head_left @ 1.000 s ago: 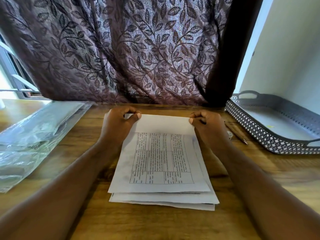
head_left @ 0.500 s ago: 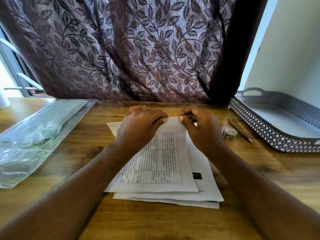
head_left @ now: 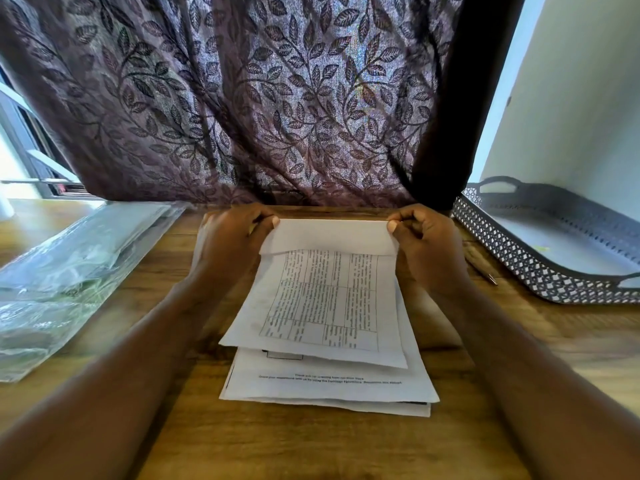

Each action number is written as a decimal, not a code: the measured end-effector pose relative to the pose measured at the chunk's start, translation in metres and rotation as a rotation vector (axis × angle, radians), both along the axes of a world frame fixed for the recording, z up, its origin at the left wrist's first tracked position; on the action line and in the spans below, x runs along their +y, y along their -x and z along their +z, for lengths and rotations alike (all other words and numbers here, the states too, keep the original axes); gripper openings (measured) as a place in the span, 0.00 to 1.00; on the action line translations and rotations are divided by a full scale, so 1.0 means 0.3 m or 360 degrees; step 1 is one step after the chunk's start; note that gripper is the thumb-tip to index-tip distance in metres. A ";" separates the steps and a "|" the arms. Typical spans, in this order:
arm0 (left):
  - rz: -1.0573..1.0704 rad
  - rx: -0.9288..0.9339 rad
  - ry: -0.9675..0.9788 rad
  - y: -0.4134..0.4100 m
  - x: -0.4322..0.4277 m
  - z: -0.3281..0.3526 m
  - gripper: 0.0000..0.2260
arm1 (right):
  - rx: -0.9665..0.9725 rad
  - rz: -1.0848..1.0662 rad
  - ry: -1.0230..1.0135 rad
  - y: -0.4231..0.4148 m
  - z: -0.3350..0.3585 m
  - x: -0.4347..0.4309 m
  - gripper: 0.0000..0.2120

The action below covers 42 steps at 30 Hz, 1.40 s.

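A printed sheet with a table [head_left: 322, 299] is lifted at its far end above a small stack of papers [head_left: 329, 386] on the wooden table [head_left: 311, 445]. Its top edge is folded over toward me. My left hand [head_left: 232, 240] pinches the sheet's upper left corner and my right hand [head_left: 426, 247] pinches the upper right corner. The sheet's near edge hangs over the stack, which shows a line of print at its bottom.
Clear plastic sleeves [head_left: 69, 271] lie at the left. A grey perforated tray [head_left: 554, 251] stands at the right against the wall, with a pen [head_left: 481, 271] beside it. A leaf-patterned curtain [head_left: 259, 98] hangs behind the table.
My hands have moved apart from the middle of the sheet's top edge to its two corners. The sheet is raised off the stack, baring the page beneath.
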<state>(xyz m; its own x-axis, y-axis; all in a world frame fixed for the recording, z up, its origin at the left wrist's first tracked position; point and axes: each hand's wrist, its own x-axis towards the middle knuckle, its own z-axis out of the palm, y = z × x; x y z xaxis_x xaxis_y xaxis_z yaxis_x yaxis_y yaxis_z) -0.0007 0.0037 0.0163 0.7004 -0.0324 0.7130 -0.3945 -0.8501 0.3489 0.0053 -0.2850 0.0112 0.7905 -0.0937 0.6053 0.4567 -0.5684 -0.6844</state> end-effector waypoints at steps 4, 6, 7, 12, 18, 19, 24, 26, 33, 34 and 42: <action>0.0048 0.0179 0.0240 -0.024 0.002 -0.026 0.08 | 0.0046 -0.0021 -0.0077 -0.011 -0.003 -0.023 0.02; 0.0047 0.0219 0.0313 -0.027 -0.002 -0.032 0.07 | 0.0078 0.0012 -0.0172 -0.011 -0.007 -0.026 0.02; 0.0031 0.0234 0.0348 -0.025 -0.005 -0.034 0.07 | 0.0096 0.0039 -0.0212 -0.010 -0.008 -0.024 0.03; -0.0041 0.0247 0.0702 -0.018 -0.007 -0.027 0.06 | 0.0221 0.0237 -0.0441 -0.001 0.002 -0.028 0.03; -0.0179 0.0311 0.0968 -0.020 -0.012 -0.019 0.04 | 0.0390 0.0315 -0.0441 0.006 -0.004 -0.022 0.06; -0.0278 0.0362 0.1098 -0.018 -0.019 -0.015 0.04 | 0.0384 0.0317 -0.0480 0.005 -0.003 -0.022 0.06; -0.0777 0.0750 0.1434 -0.009 -0.041 -0.021 0.08 | 0.0435 0.0302 -0.0694 0.002 0.003 -0.032 0.06; -0.0818 0.0827 0.1365 -0.008 -0.046 -0.031 0.08 | 0.0475 0.0317 -0.0749 0.002 0.002 -0.034 0.06; -0.0726 0.0785 0.1213 -0.013 -0.042 -0.040 0.08 | 0.0642 0.0441 -0.0845 0.013 0.004 -0.017 0.13; -0.0696 0.0780 0.1194 -0.014 -0.039 -0.042 0.08 | 0.0658 0.0473 -0.0858 0.015 0.006 -0.015 0.14; -0.0704 0.0915 0.1315 -0.018 -0.024 -0.048 0.13 | 0.0670 0.0557 -0.0797 0.026 0.015 -0.009 0.12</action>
